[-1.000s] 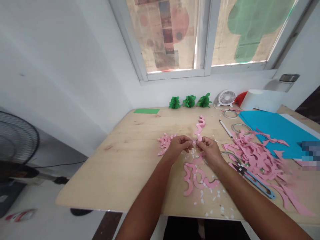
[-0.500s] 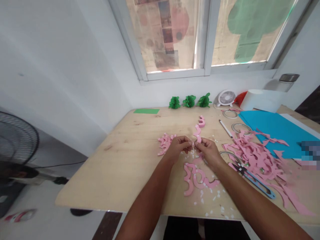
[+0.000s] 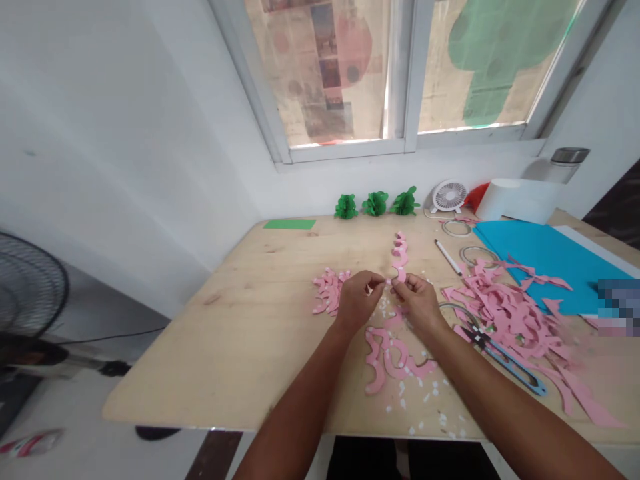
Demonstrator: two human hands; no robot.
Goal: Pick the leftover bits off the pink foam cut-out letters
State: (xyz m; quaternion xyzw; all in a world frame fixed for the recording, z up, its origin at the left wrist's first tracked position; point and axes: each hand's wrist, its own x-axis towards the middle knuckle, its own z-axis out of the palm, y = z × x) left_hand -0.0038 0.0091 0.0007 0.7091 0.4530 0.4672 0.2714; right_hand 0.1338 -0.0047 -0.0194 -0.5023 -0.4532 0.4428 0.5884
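Note:
Above the middle of the table my left hand point(image 3: 357, 297) and my right hand point(image 3: 417, 303) meet with their fingertips nearly touching. My right thumb and fingers pinch a pink wavy paper strip point(image 3: 399, 259), which extends away from me toward the back. The left hand's fingers are pinched at the near end of that strip; whatever lies between them is too small to make out. Beside the left hand lies a pile of pink curved paper pieces point(image 3: 327, 293), partly hidden by it. More pink curved strips point(image 3: 376, 383) lie below the hands, among tiny white paper bits point(image 3: 427, 397).
Scissors with blue handles point(image 3: 517, 367) and a heap of pink paper scraps point(image 3: 515, 310) are on the right, near blue sheets point(image 3: 545, 257). A white pen point(image 3: 447, 257) and tape rolls point(image 3: 479, 256) lie nearby. Green paper shapes point(image 3: 375, 204) and a small fan point(image 3: 449, 197) line the back.
The left hand has turned slightly, its fingers still pinched close to the right ones. The pink strip has shifted and now points straighter toward the back. The whole view has moved a little.

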